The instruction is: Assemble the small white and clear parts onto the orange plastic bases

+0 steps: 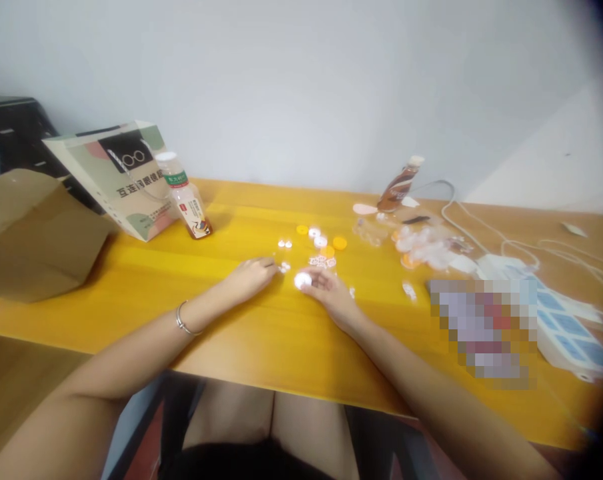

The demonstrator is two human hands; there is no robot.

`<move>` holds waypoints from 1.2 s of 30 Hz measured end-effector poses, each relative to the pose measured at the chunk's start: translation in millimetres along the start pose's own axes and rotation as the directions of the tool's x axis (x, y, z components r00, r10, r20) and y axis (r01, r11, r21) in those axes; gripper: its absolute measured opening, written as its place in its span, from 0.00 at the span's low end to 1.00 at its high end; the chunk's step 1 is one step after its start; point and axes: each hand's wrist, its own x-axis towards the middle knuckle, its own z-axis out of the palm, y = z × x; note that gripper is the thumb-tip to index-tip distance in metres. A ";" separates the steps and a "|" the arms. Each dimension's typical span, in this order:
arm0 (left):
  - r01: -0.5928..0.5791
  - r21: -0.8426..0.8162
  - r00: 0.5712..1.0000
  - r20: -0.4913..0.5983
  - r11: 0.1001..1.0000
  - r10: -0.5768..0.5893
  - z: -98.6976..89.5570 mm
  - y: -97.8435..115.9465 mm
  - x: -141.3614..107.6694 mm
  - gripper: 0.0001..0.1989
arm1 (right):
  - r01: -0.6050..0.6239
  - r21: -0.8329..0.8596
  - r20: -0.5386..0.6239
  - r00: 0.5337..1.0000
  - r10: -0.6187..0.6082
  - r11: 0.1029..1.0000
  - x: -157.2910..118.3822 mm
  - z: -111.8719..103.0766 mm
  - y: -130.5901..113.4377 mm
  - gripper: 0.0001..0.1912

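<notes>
My right hand [330, 291] grips a small white round disc [302, 281] between thumb and fingers, just above the yellow wooden table [261, 347]. To its left, my left hand [253, 275] has its fingers drawn together near small white pieces [284, 267]; blur hides whether one is between them. Beyond the hands lie more white discs [320, 241], orange discs [339, 243] and a pair of small white pieces [285, 244]. A red-and-white patterned piece [322, 261] lies just past my right fingers.
At left stand a brown paper bag [41, 233], a printed gift bag [116, 180] and a bottle [189, 203]. A cola bottle [400, 185] leans at the back right, by clear plastic packaging [426, 247]. Farther right are cables [501, 237], a power strip [571, 333] and a pixelated object [481, 330].
</notes>
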 end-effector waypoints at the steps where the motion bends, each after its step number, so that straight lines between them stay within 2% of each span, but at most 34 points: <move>1: 0.005 -0.025 1.000 -0.005 1.000 -0.005 -0.5 -0.4 0.4 0.12 | -0.001 -0.001 0.000 1.000 0.001 1.000 -0.2 0.1 -0.4 0.16; 5: -0.027 -0.156 0.992 -0.123 0.987 0.007 -3.3 0.6 -0.9 0.13 | -0.002 -0.002 0.008 1.000 0.002 1.000 -0.7 0.1 -0.9 0.15; 8: -0.069 -0.357 0.975 -0.221 0.932 -0.012 -2.7 4.4 -2.4 0.11 | 0.005 -0.011 0.015 1.000 -0.005 1.000 -0.3 -0.1 -1.0 0.15; 12: -0.031 -0.662 0.975 -0.183 0.749 -0.122 1.0 10.8 -1.6 0.10 | 0.021 -0.046 0.005 1.000 -0.021 0.999 0.0 0.2 -2.2 0.13; 15: 0.000 -0.744 0.975 -0.149 0.669 -0.165 1.8 15.2 0.4 0.10 | 0.024 -0.069 0.005 1.000 -0.024 0.997 -0.5 1.5 -3.5 0.13; 23: -0.017 -0.732 0.947 -0.231 0.681 -0.225 -3.7 26.9 4.5 0.10 | 0.023 -0.111 0.004 1.000 -0.023 0.994 -1.2 5.5 -4.4 0.13; 29: -0.109 -0.668 0.943 -0.304 0.736 -0.137 -4.1 28.8 8.0 0.08 | 0.018 -0.077 -0.008 1.000 -0.018 0.997 0.5 6.3 1.7 0.19; 36: -0.007 -0.525 0.962 -0.236 0.851 -0.138 -3.7 33.0 9.1 0.08 | 0.012 -0.090 -0.009 1.000 -0.012 0.996 -0.7 6.6 2.9 0.19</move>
